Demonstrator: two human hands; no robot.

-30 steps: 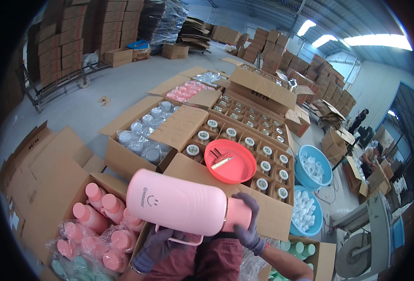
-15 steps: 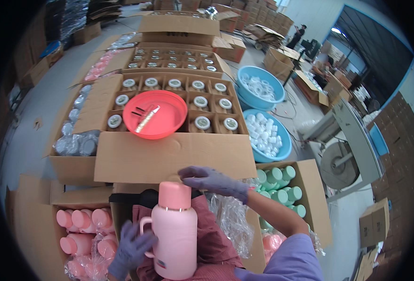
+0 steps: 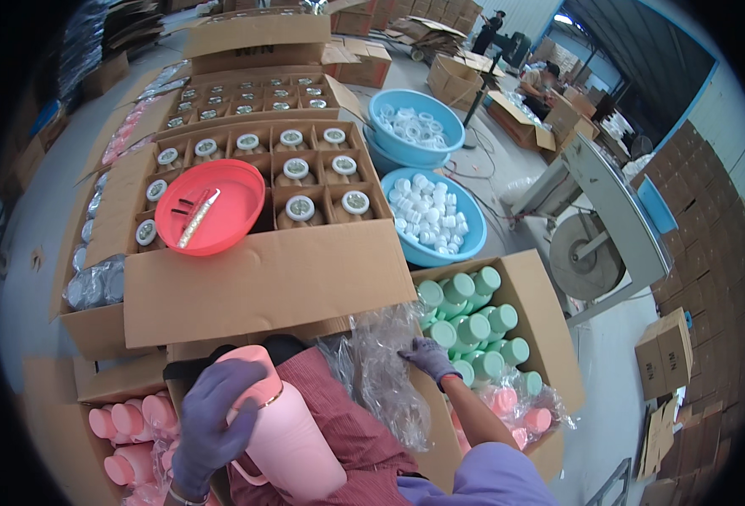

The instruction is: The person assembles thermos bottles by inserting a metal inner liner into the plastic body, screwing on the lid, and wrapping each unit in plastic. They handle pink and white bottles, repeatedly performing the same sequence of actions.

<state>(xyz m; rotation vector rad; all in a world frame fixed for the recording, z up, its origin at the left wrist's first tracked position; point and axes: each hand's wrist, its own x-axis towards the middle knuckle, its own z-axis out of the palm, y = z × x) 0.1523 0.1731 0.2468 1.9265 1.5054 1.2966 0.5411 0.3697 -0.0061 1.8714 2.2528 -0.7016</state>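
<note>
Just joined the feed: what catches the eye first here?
The pink flask at bottom centre, gripped by the gloved left hand. The right hand touches crinkled clear plastic bags beside a box of green flasks. A red basin sits on the open carton above.

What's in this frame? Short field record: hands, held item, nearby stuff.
left hand: gloved left hand wrapped over the top of a pink flask on the lap
right hand: gloved right hand touching a clear plastic bag
right of hands: box of green flasks
left of hands: box of pink flasks
ahead: red basin on an open carton of capped bottles; two blue tubs of white caps
</note>
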